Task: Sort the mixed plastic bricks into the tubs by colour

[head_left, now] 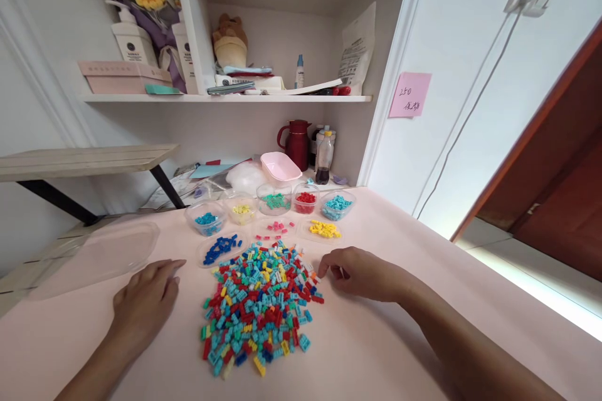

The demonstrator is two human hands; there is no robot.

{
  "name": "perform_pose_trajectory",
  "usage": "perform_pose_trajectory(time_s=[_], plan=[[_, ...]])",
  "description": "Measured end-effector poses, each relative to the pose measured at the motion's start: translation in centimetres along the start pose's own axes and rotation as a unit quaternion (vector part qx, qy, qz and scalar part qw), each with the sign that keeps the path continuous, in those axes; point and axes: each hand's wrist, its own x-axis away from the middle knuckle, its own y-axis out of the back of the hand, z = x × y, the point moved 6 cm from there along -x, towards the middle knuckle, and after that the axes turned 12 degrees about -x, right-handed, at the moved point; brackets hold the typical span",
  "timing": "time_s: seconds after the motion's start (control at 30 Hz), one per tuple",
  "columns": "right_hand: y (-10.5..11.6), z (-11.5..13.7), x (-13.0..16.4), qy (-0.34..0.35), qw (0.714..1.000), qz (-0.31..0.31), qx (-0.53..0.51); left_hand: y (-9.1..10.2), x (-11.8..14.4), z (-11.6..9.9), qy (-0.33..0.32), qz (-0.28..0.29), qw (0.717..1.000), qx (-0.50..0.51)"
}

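Loose brick heap [263,301] lay mid-frame; one careless sweep could have scattered it.
We noted glossy, studded plastic; left hand [145,301] lay slack, palm down, holding nothing visible; right hand [360,272] curled at the heap's right edge, any pinched brick beyond our telling. A nudge could have tipped dark-blue bricks [221,250] from their shallow clear dish [236,255]; behind, deeper rounded tubs [305,208] stood.

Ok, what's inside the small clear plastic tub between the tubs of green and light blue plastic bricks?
Small red plastic bricks lie inside the clear plastic tub. The upper ones show; whatever lies buried beneath them is covered.
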Motion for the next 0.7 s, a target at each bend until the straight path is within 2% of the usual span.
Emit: perform_pose_trajectory(time_s=[0.3,0.7], plan=[[0.5,-0.5,-0.4,-0.004,0.999,-0.037,-0.021,-0.2,0.0,0.0,-0.007,-0.007,1.0,0.002],[1.2,-1.3,-0.2,-0.026,0.997,-0.039,-0.056,-0.1,0.0,0.0,-0.001,-0.004,1.0,0.004]])
